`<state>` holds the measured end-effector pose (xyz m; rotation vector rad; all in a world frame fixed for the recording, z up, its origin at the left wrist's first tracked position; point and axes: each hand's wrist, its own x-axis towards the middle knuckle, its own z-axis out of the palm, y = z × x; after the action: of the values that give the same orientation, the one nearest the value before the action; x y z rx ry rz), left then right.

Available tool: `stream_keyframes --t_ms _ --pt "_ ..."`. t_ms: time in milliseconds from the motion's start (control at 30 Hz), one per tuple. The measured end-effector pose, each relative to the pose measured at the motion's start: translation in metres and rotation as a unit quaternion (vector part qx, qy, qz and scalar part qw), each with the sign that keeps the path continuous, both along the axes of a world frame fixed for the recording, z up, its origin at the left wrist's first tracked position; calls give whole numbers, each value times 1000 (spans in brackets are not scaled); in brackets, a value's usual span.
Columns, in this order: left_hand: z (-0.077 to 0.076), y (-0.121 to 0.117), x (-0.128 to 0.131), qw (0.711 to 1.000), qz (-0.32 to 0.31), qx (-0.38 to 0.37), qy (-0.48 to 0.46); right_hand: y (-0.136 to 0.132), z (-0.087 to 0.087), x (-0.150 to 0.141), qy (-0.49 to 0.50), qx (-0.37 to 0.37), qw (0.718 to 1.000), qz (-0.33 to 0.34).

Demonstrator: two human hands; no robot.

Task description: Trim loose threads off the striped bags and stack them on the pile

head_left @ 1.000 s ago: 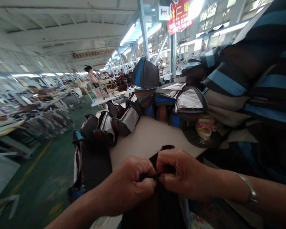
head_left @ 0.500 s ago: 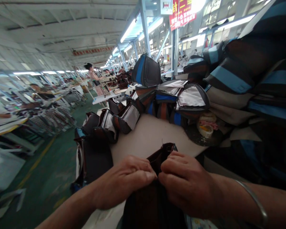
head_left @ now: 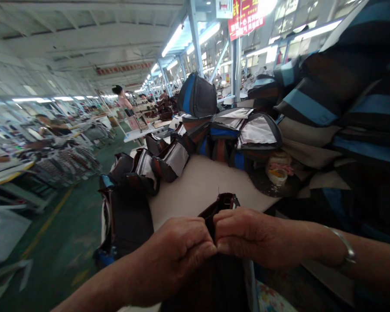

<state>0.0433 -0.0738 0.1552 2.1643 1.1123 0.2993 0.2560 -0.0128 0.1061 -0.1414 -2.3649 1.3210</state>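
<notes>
Close in front of me stands a dark bag piece (head_left: 211, 281) with a brown panel and an opening at its far end. My left hand (head_left: 182, 247) pinches its edge, thumb against curled fingers. From the other side my right hand (head_left: 243, 234) pinches the same edge, the thumb tips of both hands nearly touching. A metal bangle (head_left: 344, 245) circles my right wrist. What exactly lies between the fingertips is hidden. Left of my hands, a larger dark bag piece (head_left: 130, 221) stands at the table's edge.
Bag pieces with pale linings (head_left: 173, 160) line the far side of the beige table (head_left: 198, 182). A tall pile of dark and blue bag pieces (head_left: 325, 99) rises at right. A small cup (head_left: 277, 177) sits before it. People work at left beyond the green floor (head_left: 68, 229).
My right hand has turned and flattened somewhat, its wrist higher, and its fingers have come closer to my left hand. Both hands still grip the bag's edge.
</notes>
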Motion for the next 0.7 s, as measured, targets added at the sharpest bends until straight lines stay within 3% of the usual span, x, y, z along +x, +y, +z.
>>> stream_keyframes --t_ms 67,167,400,533,700 --pt "2 3 -3 1000 -2 -24 -8 1 0 -4 38 26 999 20" --pt "5 12 -14 994 -4 -101 -36 0 -6 -3 59 35 998 -3" --pt "6 30 -35 995 -30 -91 -1 3 -10 4 -52 -194 980 -9" --pt "2 32 -36 992 -41 -119 -18 2 -2 -5 -104 -155 982 -20" --pt "-5 29 -33 997 -39 -58 -11 -4 -6 -12 -139 -105 981 -84"
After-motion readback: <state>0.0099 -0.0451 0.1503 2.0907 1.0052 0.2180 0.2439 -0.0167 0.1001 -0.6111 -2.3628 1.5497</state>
